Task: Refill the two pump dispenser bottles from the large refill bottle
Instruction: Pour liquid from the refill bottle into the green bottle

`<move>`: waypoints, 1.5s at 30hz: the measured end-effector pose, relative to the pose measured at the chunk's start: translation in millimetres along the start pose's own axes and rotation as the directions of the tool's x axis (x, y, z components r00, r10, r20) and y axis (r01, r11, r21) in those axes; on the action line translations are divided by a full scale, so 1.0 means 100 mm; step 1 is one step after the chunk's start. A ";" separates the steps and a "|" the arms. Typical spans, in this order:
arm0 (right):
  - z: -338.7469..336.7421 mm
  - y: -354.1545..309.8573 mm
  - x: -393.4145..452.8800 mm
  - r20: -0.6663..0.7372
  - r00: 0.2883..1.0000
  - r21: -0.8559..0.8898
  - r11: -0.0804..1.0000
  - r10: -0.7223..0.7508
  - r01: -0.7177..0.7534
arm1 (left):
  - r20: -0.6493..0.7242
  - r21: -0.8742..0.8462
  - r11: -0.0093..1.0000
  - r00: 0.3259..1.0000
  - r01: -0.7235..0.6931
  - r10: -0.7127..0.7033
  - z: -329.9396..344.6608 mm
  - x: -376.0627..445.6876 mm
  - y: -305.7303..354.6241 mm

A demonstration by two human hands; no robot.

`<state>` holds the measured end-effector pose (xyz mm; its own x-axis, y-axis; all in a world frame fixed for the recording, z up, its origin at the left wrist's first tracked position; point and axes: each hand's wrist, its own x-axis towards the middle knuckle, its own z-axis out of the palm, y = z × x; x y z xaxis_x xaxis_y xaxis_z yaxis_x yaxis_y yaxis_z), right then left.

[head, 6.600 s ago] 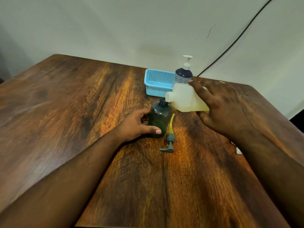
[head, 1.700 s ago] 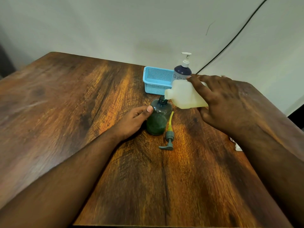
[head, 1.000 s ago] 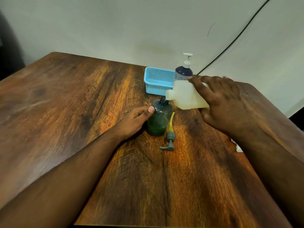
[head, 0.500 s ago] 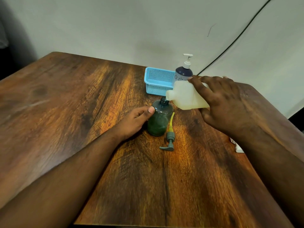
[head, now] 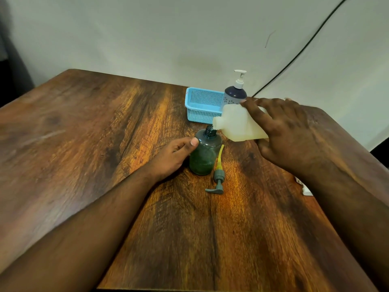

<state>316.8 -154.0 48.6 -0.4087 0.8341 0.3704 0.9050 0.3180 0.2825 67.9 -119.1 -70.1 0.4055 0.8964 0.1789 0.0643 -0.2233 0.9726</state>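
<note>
Right hand [head: 288, 133] is gripping the tipped translucent refill bottle [head: 240, 125], spout sitting over the open neck of the rounded dark-green dispenser bottle [head: 205, 153], which left hand [head: 172, 157] is clasping upright on the wood-grain tabletop [head: 84, 144].

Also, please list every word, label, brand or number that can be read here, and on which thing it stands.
None can be read.
Small red mark on the blue basket rim: too small to read.
Pale dotted pattern on the dark blue pump bottle: a pattern, not letters.
Green bottle, refill bottle and loose pump: no text visible.
</note>
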 end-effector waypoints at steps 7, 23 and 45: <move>-0.01 -0.01 0.00 -0.008 1.000 -0.001 1.000 -0.008 0.008 | 0.006 -0.008 1.000 1.000 0.005 -0.005 0.01 0.00 0.02; 0.04 0.00 -0.02 -0.026 1.000 0.028 1.000 0.010 -0.009 | 0.001 -0.021 1.000 1.000 -0.006 0.006 -0.01 0.00 -0.01; 0.49 -0.08 -0.29 -0.162 0.968 0.188 0.969 0.193 -0.161 | -0.001 -0.020 1.000 1.000 -0.015 0.015 -0.01 0.01 0.00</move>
<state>326.8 -158.3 -8.0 -0.2404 0.7954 0.5564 0.9648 0.2586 0.0472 67.5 -118.3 -69.4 0.4058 0.8933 0.1933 0.0399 -0.2286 0.9727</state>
